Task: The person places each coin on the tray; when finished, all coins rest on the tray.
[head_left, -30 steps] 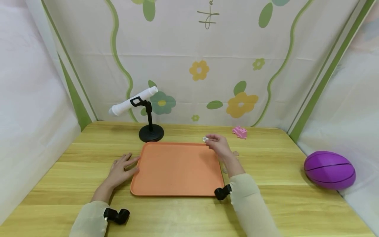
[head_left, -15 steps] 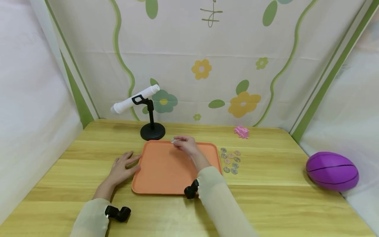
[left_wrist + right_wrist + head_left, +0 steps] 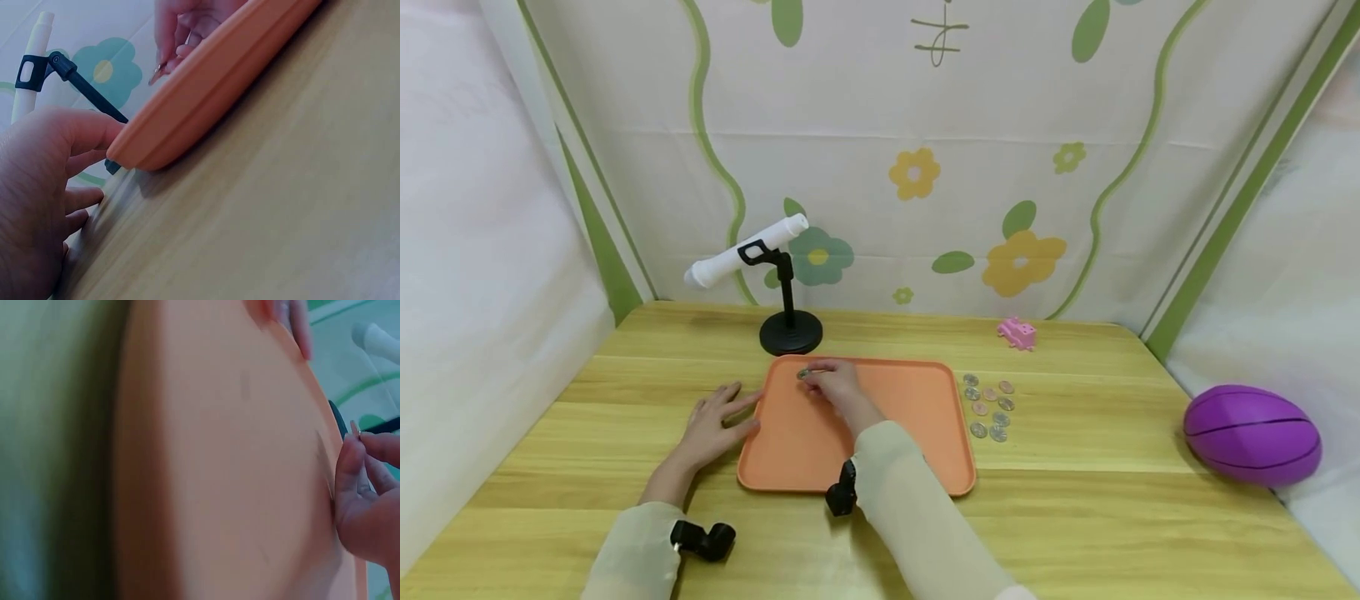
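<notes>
My right hand (image 3: 841,392) pinches a coin (image 3: 802,374) between thumb and fingertips, over the far left part of the orange tray (image 3: 898,408). In the right wrist view this coin (image 3: 355,429) shows on edge at the fingertips. My left hand (image 3: 707,429) rests on the table at the tray's left side, fingers spread. Its index finger touches the tray wall (image 3: 181,115) in the left wrist view. Several silver and copper-coloured coins (image 3: 978,430) lie flat on the table just right of the tray.
A white microphone (image 3: 718,267) sits tilted in a black stand (image 3: 791,332) behind the tray's left corner. At the table's back stands a small pink toy (image 3: 1017,333). A purple ball (image 3: 1252,435) lies at the right edge. Flowered cloth (image 3: 850,167) hangs behind the table.
My right hand has carried the coin leftward from the tray's far right corner to its far left part. This uncovers the coins on the table. The left hand stays in place.
</notes>
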Motion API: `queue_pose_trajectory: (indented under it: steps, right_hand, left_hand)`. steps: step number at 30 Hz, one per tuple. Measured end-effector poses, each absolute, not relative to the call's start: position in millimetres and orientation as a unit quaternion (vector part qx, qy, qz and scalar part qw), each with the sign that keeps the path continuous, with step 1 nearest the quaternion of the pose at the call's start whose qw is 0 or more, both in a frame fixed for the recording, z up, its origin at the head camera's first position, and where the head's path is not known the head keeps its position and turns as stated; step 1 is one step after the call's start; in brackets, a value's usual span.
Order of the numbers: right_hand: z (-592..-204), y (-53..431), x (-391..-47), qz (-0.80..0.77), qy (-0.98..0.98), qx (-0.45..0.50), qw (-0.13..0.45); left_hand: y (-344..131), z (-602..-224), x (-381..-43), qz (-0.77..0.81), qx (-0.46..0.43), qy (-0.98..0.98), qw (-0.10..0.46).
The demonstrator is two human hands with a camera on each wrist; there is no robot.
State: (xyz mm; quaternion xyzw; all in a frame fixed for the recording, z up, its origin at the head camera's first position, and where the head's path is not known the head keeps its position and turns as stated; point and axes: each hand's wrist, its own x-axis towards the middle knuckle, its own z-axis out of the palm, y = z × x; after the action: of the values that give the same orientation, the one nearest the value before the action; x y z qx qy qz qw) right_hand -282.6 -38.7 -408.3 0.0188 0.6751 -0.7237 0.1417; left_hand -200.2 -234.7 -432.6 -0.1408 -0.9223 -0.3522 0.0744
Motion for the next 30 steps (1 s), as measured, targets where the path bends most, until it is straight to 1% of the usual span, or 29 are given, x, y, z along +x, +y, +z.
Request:
queue_pose_trajectory:
  steps: [6, 17, 25, 30]
  right_hand:
    - [-411.2, -53.7, -274.8, -0.696, 0.711, 0.026, 0.097]
    - [-416.7, -60.7, -268.2, -0.59, 0.806, -0.02, 0.037]
    - [-418.3, -63.5, -267.1, -0.539, 0.841, -0.022, 0.03]
    - [-417.5, -59.5, -267.3, -0.567, 0.822, -0.031, 0.036]
  left_hand:
    - [-233.8, -431.6, -201.2, -0.349, -0.141, -0.924, 0.075]
    - [-235.3, -433.6, -203.6, -0.349, -0.136, -0.925, 0.071]
    - [-235.6, -434.2, -202.3, -0.35, -0.134, -0.924, 0.072]
    - [-235.3, -434.4, -202.1, -0.349, -0.132, -0.925, 0.071]
